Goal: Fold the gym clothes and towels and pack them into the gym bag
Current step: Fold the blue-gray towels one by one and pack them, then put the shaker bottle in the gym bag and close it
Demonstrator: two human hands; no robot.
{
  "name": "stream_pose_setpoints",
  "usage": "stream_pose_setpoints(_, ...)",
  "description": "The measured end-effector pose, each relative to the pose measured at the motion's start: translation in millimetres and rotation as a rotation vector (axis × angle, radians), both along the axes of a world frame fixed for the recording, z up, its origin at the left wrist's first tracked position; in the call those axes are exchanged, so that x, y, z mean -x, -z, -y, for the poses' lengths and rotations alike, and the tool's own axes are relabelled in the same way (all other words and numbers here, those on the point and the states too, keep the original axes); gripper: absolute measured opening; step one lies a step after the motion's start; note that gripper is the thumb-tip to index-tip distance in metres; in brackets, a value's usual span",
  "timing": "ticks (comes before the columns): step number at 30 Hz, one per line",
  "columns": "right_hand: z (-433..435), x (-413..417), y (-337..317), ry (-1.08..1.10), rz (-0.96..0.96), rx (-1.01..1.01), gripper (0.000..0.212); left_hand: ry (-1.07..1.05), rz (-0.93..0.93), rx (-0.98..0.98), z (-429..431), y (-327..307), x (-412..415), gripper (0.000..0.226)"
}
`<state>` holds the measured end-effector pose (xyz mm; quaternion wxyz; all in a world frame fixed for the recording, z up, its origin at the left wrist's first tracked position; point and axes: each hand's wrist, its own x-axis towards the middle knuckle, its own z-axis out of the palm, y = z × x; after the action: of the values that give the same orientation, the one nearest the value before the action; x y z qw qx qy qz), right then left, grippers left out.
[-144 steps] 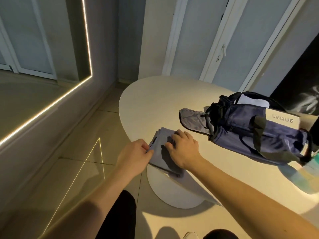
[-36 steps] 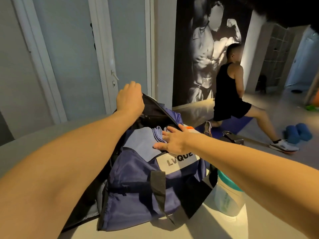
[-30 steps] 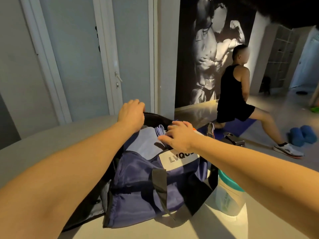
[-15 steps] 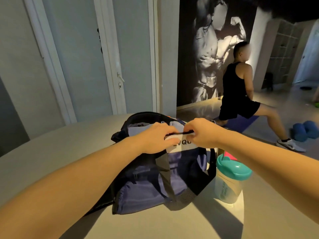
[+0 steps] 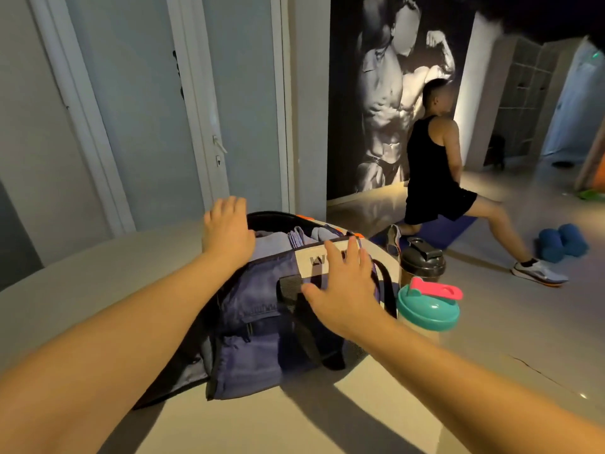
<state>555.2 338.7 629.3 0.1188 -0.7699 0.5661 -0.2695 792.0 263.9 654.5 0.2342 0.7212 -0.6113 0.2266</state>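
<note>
From the head camera, the navy gym bag [image 5: 262, 316] sits on the pale table [image 5: 98, 283], its top open. The left hand [image 5: 227, 232] rests at the bag's far left rim with fingers loosely curled, gripping nothing that can be made out; the right hand [image 5: 343, 286] lies spread and flat against the near side panel, over the white label [image 5: 314, 262]. The step looks like settling the load: steady the side with the flat palm and press the contents down evenly before closing. Inside, folded grey-blue clothes [image 5: 275, 242] lie packed at the mouth. Just right of the bag stand a teal-lidded shaker [image 5: 427, 311] and a black-lidded shaker [image 5: 422, 262].
</note>
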Motion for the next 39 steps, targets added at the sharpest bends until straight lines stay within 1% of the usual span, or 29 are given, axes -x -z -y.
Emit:
stream_pose_setpoints(1, -15.5, -5.0, 7.8, -0.049, 0.050, -0.103, 0.087, -0.086, -0.041, -0.095, 1.9, 2.6, -15.4, 0.040)
stream_pose_setpoints(3, -33.5, -17.3, 23.8, -0.118, 0.137, -0.257, 0.094, -0.158, -0.188, -0.255, 0.4, 8.4, -33.9, 0.025)
stream_pose_setpoints(5, -36.0, -30.6, 35.8, -0.126, 0.170, -0.310, 0.098, -0.154, -0.242, -0.289, -7.4, 10.5, -38.5, 0.017)
stream_pose_setpoints(8, -29.6, -44.7, 40.6, -0.107, 0.217, -0.303, 0.104, -0.148, -0.199, -0.267, -25.6, 6.9, -41.2, 0.012)
stream_pose_setpoints(10, -23.9, -50.7, 42.6, -0.106, 0.245, -0.284, 0.110, -0.133, -0.210, -0.274, -42.1, 3.1, -46.2, 0.007)
stream_pose_setpoints(13, -11.1, -55.5, 47.5, -0.132, 0.248, -0.260, 0.117, -0.102, -0.232, -0.263, -70.0, -6.7, -55.2, 0.015)
stream_pose_setpoints(16, 5.8, -56.9, 49.4, -0.179, 0.244, -0.241, 0.118, -0.101, -0.232, -0.275, -103.9, -16.4, -56.1, 0.020)
stream_pose_setpoints(20, 27.2, -70.8, 39.6, -0.287, 0.165, -0.178, 0.115, -0.155, -0.236, -0.254, -147.5, -17.7, -54.0, 0.025)
stream_pose_setpoints(22, 32.8, -84.8, 33.1, -0.351, 0.142, -0.151, 0.111, -0.185, -0.273, -0.231, -166.1, -16.8, -52.5, 0.024)
stream_pose_setpoints(25, 31.0, -104.4, 24.7, -0.437, 0.145, -0.172, 0.103, -0.210, -0.356, -0.204, -185.2, -13.6, -51.0, 0.022)
stream_pose_setpoints(29, 22.6, -116.7, 16.9, -0.462, 0.120, -0.163, 0.084, -0.280, -0.383, -0.204, -197.9, -14.2, -41.3, 0.027)
stream_pose_setpoints(31, 12.2, -117.0, 13.5, -0.457, 0.095, -0.147, 0.079, -0.307, -0.371, -0.193, -202.7, -16.9, -33.5, 0.029)
stream_pose_setpoints(33, 0.5, -111.6, 12.2, -0.445, 0.110, -0.149, 0.079, -0.323, -0.367, -0.216, -205.3, -16.7, -28.8, 0.029)
stream_pose_setpoints(35, -13.0, -100.0, 11.4, -0.421, 0.175, -0.160, 0.075, -0.332, -0.393, -0.281, -206.9, -14.5, -24.0, 0.042)
stream_pose_setpoints(37, -27.0, -83.8, 9.9, -0.407, 0.243, -0.150, 0.064, -0.349, -0.457, -0.315, -211.1, -11.5, -12.4, 0.060)
stream_pose_setpoints(38, -34.9, -74.2, 8.6, -0.402, 0.269, -0.144, 0.057, -0.363, -0.452, -0.303, -212.9, -9.2, -5.2, 0.067)
stream_pose_setpoints(39, -42.6, -64.2, 7.6, -0.394, 0.289, -0.146, 0.052, -0.369, -0.399, -0.289, -214.5, -8.3, 4.5, 0.071)
